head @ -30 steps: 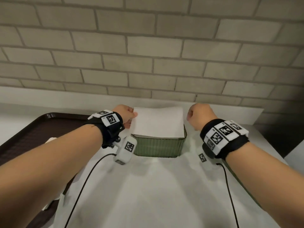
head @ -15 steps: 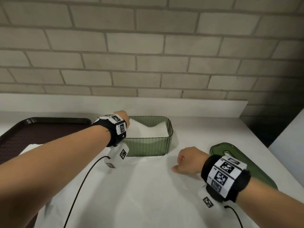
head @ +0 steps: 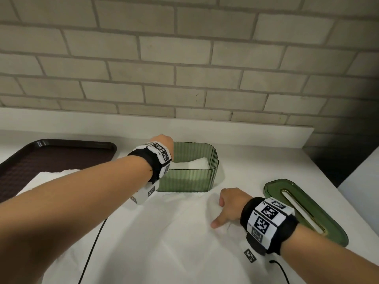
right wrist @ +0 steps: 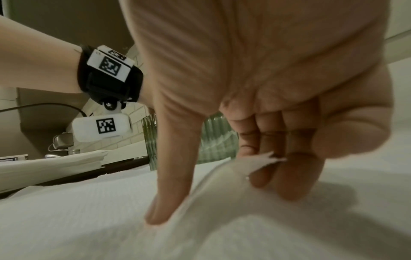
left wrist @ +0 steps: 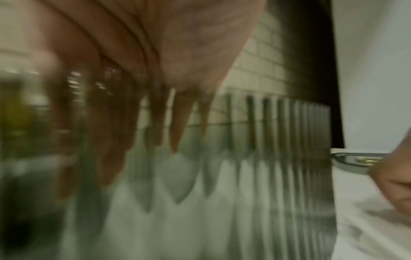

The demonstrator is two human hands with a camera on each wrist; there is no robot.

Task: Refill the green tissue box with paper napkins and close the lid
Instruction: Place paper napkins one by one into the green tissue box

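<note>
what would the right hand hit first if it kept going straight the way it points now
Probably the green tissue box. The right hand rests on the white paper sheet, pointing away from the person, with only bare paper between them. Depth is hard to judge, so it might pass just right of the box.

Right hand point(head: 229, 206) now on paper sheet point(head: 164, 242)

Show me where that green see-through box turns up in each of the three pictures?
Head: the green box sits centre, by the wall, napkins inside.
Left wrist: its ribbed wall fills the lower middle, blurred.
Right wrist: a ribbed strip shows behind the right hand.
Shared landmark: the left hand, at the box's left end.
</note>
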